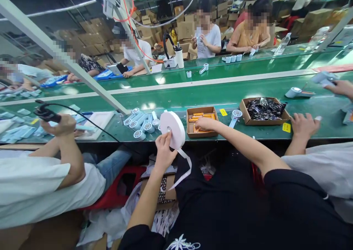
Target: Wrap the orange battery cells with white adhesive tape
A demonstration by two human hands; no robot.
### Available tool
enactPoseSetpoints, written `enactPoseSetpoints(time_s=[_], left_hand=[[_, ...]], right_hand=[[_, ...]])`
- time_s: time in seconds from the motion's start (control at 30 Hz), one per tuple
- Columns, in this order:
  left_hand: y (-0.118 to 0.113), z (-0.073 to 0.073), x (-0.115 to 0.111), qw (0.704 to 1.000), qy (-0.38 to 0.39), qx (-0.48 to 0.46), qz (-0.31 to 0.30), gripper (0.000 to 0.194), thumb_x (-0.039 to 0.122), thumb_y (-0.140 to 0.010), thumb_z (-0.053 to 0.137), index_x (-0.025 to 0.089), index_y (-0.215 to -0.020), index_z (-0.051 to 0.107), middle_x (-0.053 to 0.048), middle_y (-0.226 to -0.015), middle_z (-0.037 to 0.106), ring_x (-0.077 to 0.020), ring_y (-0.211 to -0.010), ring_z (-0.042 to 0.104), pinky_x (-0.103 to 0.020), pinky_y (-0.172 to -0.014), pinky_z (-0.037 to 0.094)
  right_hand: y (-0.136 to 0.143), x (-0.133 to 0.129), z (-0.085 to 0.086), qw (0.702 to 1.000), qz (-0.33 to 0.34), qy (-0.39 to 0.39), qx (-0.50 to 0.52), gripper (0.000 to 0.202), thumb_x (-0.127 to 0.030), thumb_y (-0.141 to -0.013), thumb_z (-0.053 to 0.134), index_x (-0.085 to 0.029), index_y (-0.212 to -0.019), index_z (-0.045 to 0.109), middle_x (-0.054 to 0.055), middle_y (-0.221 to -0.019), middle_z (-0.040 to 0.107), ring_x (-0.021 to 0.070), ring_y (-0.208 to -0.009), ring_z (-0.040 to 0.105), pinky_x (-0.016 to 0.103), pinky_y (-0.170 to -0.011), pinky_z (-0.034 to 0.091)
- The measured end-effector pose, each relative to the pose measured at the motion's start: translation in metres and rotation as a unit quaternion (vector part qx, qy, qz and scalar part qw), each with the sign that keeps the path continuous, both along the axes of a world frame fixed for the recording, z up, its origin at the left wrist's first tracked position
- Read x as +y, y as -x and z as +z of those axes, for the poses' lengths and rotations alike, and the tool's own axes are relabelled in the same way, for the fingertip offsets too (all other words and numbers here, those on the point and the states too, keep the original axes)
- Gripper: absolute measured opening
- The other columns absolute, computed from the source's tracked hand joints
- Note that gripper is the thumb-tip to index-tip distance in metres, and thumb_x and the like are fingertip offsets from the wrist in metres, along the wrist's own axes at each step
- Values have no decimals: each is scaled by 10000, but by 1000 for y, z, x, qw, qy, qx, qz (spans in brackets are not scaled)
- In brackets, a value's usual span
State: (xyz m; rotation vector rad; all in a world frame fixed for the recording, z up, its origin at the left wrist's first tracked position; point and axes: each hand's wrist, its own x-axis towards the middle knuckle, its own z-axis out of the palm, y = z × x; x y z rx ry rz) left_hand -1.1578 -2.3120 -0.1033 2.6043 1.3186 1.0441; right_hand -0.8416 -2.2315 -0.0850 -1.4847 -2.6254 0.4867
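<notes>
**Tape roll and box at the green desk**

On the desk (193,95) sits a box (202,122) of orange parts; the right hand (205,124) reaches into it, fingers curled on them. At the desk's near edge, the left hand (164,147) grips a tape roll (173,129), strip dangling.

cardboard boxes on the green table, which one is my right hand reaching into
The smaller box holding orange pieces, just right of the white tape roll. Your right hand rests in it; the larger box further right holds dark packets.
</notes>
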Motion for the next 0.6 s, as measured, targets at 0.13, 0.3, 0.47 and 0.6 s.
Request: enactPoseSetpoints(time_s=[0.13, 0.3, 0.47, 0.6], left_hand=[[-8, -6, 14, 999, 5, 31, -21, 806, 157, -810, 742, 202, -1560, 450, -157, -1383, 584, -348, -1278, 444, -549, -1142, 428], [-24, -6, 19, 997, -22, 64, -31, 797, 88, -787, 682, 176, -1551, 473, -165, -1374, 602, -365, -1296, 430, -552, -1148, 414], [-39, 0, 12, 993, -32, 104, -51, 707, 61, -811, 632, 178, -1505, 562, -152, -1347, 641, -376, -1301, 420, -534, -1121, 446], [-43, 5, 8, 987, -39, 140, -74, 698, 54, -839, 613, 197, -1521, 571, -138, -1381, 649, -367, -1300, 421, -518, -1116, 459]], right_hand=[[-18, -16, -11, 989, -60, 31, 131, 349, -307, -1033, 466, -139, -1172, 739, 107, -996, 780, 224, -913, 703, 337, -847, 536], [-26, -69, 7, 805, -136, 140, 560, 474, -509, -1012, 559, -138, -1296, 635, 110, -1038, 772, 192, -894, 726, 341, -864, 580], [-19, -104, 29, 809, -195, 69, 550, 419, -495, -888, 768, -198, -1184, 757, 90, -1186, 768, 240, -1117, 710, 419, -1060, 535], [-31, -115, 34, 812, -242, 16, 531, 463, -419, -794, 858, -215, -1203, 788, 62, -1146, 791, 258, -1105, 715, 428, -1028, 574]])
